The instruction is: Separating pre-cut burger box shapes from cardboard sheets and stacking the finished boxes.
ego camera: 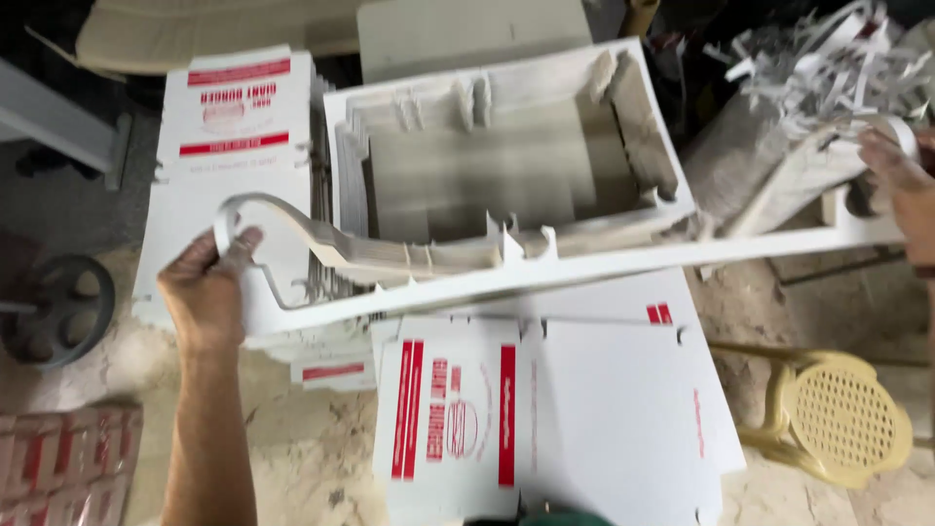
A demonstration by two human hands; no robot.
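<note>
Left hand [203, 292] at 9 o'clock has its fingers wrapped round the white die-cut cardboard frame [545, 273] (leftover trim), which spans to 3 o'clock, where the right hand [901, 190] grips its other end, above flat printed box blanks [458, 419].

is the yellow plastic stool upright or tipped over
Tipped over. The yellow plastic stool lies on its side on the sandy floor: its perforated round seat faces sideways toward the camera and its legs point left, level with the ground.
</note>
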